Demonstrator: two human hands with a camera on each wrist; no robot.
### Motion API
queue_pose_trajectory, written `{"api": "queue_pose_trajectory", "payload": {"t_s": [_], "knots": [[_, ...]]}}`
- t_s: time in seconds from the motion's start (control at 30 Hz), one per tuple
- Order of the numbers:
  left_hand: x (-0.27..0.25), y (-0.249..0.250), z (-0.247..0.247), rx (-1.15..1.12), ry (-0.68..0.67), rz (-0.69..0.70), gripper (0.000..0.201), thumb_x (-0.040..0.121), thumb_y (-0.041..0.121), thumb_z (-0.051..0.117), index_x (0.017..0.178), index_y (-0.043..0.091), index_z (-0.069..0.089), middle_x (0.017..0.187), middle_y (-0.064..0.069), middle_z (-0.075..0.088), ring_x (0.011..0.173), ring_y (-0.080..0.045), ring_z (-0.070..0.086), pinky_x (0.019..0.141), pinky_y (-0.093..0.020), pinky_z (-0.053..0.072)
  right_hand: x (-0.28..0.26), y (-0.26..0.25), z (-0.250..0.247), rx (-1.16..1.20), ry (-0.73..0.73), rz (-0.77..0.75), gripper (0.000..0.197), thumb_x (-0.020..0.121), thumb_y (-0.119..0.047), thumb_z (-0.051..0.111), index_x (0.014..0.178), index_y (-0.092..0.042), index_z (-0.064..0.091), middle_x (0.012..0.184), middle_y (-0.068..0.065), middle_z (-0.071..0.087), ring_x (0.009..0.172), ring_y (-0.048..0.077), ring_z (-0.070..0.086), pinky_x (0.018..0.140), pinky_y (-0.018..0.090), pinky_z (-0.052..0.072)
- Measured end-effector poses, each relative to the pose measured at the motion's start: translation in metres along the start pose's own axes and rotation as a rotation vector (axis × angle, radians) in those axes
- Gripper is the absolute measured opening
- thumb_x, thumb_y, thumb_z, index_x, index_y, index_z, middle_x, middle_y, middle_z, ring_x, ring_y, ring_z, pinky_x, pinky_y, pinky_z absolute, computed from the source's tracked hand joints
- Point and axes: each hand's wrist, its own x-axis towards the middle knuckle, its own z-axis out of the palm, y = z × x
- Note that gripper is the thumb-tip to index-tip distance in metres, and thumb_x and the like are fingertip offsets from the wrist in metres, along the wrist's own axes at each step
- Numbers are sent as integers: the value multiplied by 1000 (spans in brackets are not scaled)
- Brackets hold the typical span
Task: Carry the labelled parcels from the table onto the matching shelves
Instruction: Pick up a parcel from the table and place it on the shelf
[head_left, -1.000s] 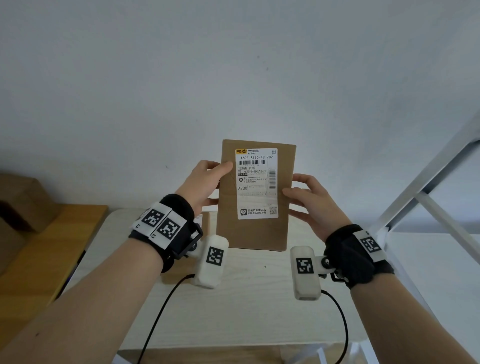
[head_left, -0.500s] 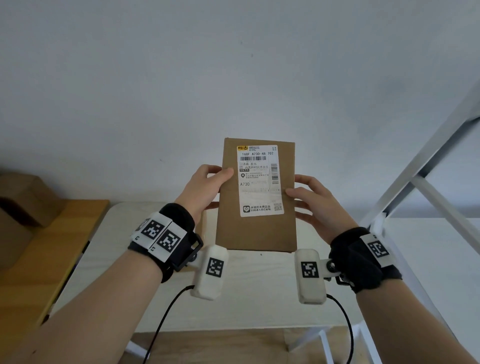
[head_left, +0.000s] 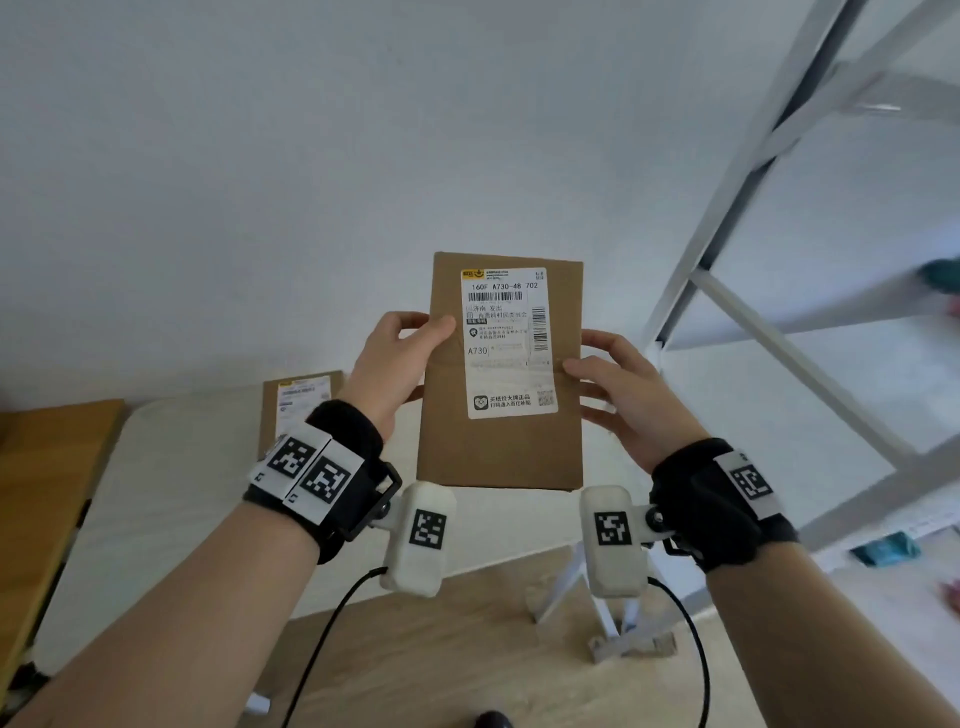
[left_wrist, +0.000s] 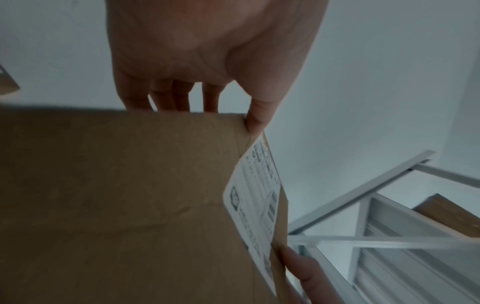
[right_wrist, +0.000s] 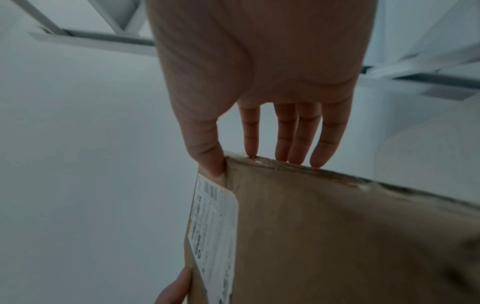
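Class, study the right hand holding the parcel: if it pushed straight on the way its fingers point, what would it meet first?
The right hand already pinches the parcel, so that comes first; past it, probably the left hand.

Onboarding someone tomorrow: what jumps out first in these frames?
The brown parcel held upright mid-frame, its white shipping label reading A730 facing the camera, left hand and right hand pinching its side edges. Behind the left wrist a second labelled parcel lies on the white table. The white metal shelf frame stands to the right.
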Motion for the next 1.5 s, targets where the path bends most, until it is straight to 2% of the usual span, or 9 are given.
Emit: {"api": "queue_pose_trajectory", "payload": {"t_s": [0.27, 0.43, 0.63, 0.77, 0.87, 1.03, 1.17, 1.27, 1.5], "knots": [[-58, -7, 34, -8, -247, 50, 35, 89, 33, 60, 120, 17, 54, 89, 11, 63, 76, -1, 59, 61, -22, 42, -106, 13, -31, 45, 245, -53, 37, 86, -13, 61, 122, -19, 56, 104, 6, 68, 78, 13, 66, 73, 26, 49], [-91, -3, 81, 18, -455, 86, 35, 88, 34, 62, 116, 16, 54, 101, 4, 65, 86, -9, 61, 65, -24, 46, -167, 17, -73, 47, 417, -78, 33, 87, -13, 60, 119, -21, 57, 93, 0, 70, 72, 9, 68, 71, 25, 48], [-139, 9, 161, 75, -676, 165, 33, 85, 37, 65, 110, 18, 54, 115, -4, 66, 108, -18, 62, 94, -39, 51, -235, 14, -141, 88, 627, -124, 28, 88, -12, 57, 114, -22, 59, 92, -1, 68, 73, 12, 63, 68, 24, 48], [-175, 19, 226, 70, -828, 223, 26, 87, 32, 64, 106, 19, 55, 96, 5, 63, 89, -6, 59, 85, -32, 51, -275, 16, -193, 150, 746, -156, 24, 89, -12, 55, 111, -21, 59, 91, -3, 68, 77, 14, 61, 72, 27, 47], [-201, 22, 281, 86, -924, 278, 23, 86, 32, 64, 103, 22, 54, 103, 3, 63, 91, -7, 60, 78, -27, 50, -298, 18, -239, 180, 845, -181, 24, 88, -14, 56, 112, -20, 58, 93, -3, 68, 80, 14, 61, 74, 29, 48], [-230, 21, 381, 43, -981, 275, 18, 87, 28, 64, 100, 23, 52, 111, -5, 67, 94, -15, 63, 83, -34, 51, -319, 19, -323, 187, 921, -215, 28, 88, -14, 58, 116, -19, 57, 95, -2, 68, 81, 14, 62, 79, 31, 49], [-261, 31, 489, -9, -1015, 284, 24, 89, 25, 62, 110, 22, 53, 116, -5, 67, 94, -14, 65, 75, -29, 54, -333, 5, -420, 178, 998, -253, 34, 89, -14, 57, 123, -15, 55, 91, -4, 67, 77, 12, 62, 67, 24, 48], [-281, 43, 562, -41, -1013, 307, 37, 88, 26, 62, 122, 19, 51, 124, -4, 63, 103, -16, 64, 82, -35, 55, -339, -11, -489, 176, 1041, -285, 36, 88, -14, 58, 124, -14, 56, 87, -6, 66, 73, 9, 62, 63, 21, 47], [-296, 62, 693, -44, -954, 327, 31, 90, 27, 60, 118, 22, 49, 120, -3, 64, 92, -12, 64, 80, -35, 55, -331, -28, -623, 170, 1026, -321, 41, 86, -17, 61, 126, -17, 57, 89, -5, 68, 74, 9, 64, 65, 21, 47]]}}
